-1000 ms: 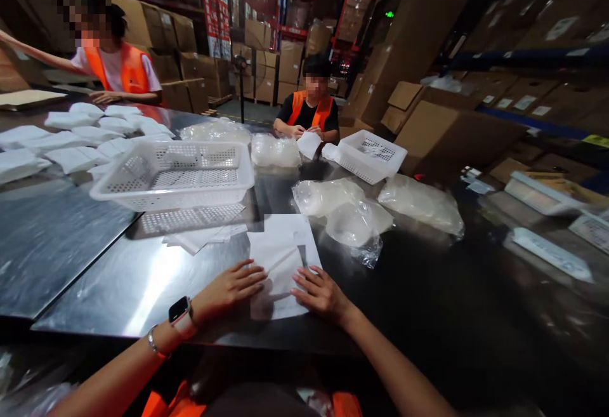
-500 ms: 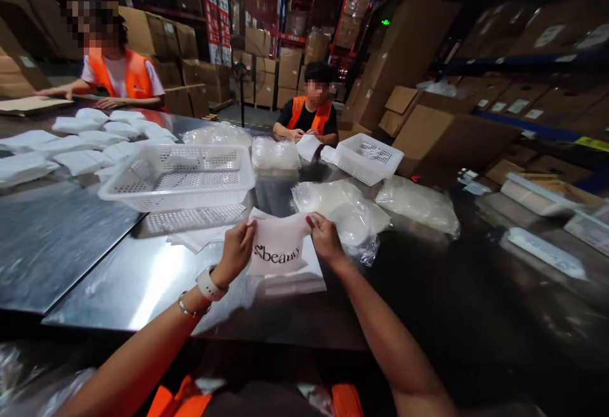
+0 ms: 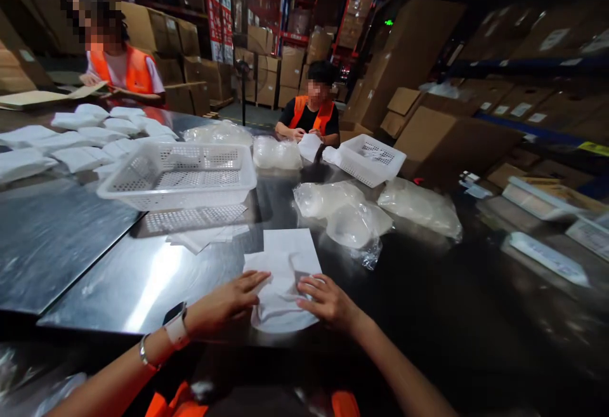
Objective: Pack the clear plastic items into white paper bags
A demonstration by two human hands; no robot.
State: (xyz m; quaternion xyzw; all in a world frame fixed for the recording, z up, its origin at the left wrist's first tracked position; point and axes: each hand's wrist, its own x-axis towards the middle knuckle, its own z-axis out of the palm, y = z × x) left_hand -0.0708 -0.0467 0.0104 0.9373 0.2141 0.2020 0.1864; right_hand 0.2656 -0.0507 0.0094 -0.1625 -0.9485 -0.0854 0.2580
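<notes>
A thin white bag [image 3: 278,287] lies spread on the metal table, wrinkled, with no lettering visible on its upper side. Part of a white sheet [image 3: 295,242] sticks out beyond the bag's far edge. On the bag's left side rests my left hand [image 3: 235,297], fingers stretched out and lying flat. My right hand [image 3: 328,299] touches the opposite side with its fingers spread. A white watch [image 3: 177,328] and a metal bracelet are on my left wrist. Whether anything is inside the bag cannot be seen.
Beyond my hands stands a white perforated basket [image 3: 178,198], with papers [image 3: 204,238] near it. Clear plastic packs [image 3: 349,223] lie to the right. Many white packets [image 3: 78,150] cover the far left. Two co-workers in orange vests sit across the table [image 3: 118,245].
The bag, held up earlier with its "beauty" print showing, now lies flat on the table. Both hands came down nearer to me and loosened their pinch. The left co-worker lifted a sheet.
</notes>
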